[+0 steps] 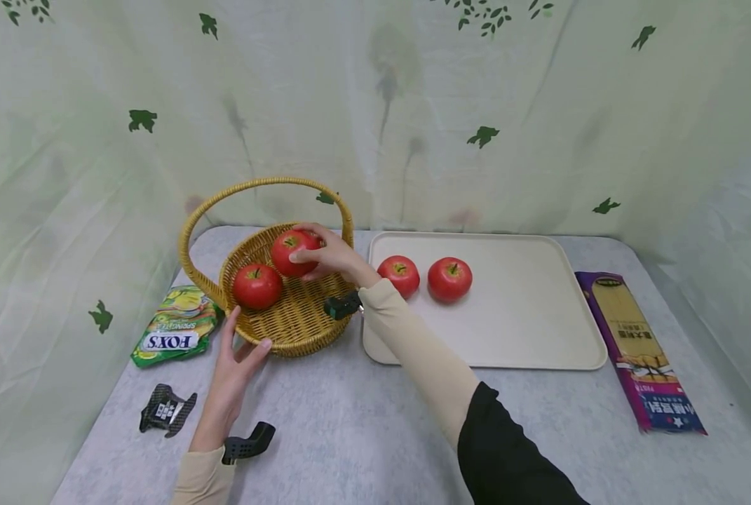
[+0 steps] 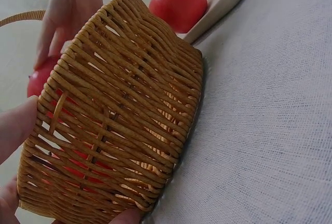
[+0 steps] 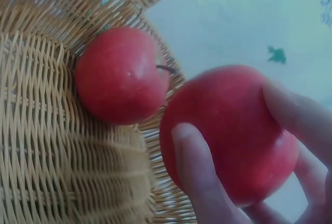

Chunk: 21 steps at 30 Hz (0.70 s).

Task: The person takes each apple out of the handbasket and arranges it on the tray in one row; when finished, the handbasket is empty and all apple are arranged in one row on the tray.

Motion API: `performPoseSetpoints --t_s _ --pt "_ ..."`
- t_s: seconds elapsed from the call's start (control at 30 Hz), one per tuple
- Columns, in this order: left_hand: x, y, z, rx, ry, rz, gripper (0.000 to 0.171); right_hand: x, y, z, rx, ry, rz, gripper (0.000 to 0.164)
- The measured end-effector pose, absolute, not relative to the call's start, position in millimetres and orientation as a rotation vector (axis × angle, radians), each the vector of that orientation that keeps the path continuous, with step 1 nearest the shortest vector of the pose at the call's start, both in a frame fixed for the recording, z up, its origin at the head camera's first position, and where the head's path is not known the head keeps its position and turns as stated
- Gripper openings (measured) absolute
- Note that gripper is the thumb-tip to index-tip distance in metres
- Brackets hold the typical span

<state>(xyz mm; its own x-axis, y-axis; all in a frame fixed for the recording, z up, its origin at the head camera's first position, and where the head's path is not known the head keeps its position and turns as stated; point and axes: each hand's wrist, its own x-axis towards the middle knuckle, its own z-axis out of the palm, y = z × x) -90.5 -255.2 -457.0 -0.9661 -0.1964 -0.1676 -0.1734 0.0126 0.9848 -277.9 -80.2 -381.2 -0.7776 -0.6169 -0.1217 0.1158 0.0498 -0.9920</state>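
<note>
A round wicker basket (image 1: 296, 322) with a tall arched handle stands at the left of the table, one red apple (image 1: 257, 286) lying inside it. My right hand (image 1: 327, 256) holds a second red apple (image 3: 228, 130) between thumb and fingers, over the basket's far part. In the right wrist view this held apple partly overlaps the apple in the basket (image 3: 124, 76). With thumb and fingers spread, my left hand (image 1: 233, 372) grips the basket's near-left rim; its thumb (image 2: 15, 128) lies against the woven edge in the left wrist view.
Right of the basket lies a cream tray (image 1: 520, 301) with two red apples (image 1: 449, 279) on its left part. A purple and gold packet (image 1: 640, 351) lies beyond it. Left of the basket are a green Fox's bag (image 1: 176, 326) and a small black-wrapped item (image 1: 167, 410).
</note>
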Motion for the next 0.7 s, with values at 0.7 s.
performPoseSetpoints --t_s 0.7 --pt "-89 -253 -455 0.356 -2.175 -2.187 0.083 -256 29 -353 -0.760 1.919 -1.570 0.056"
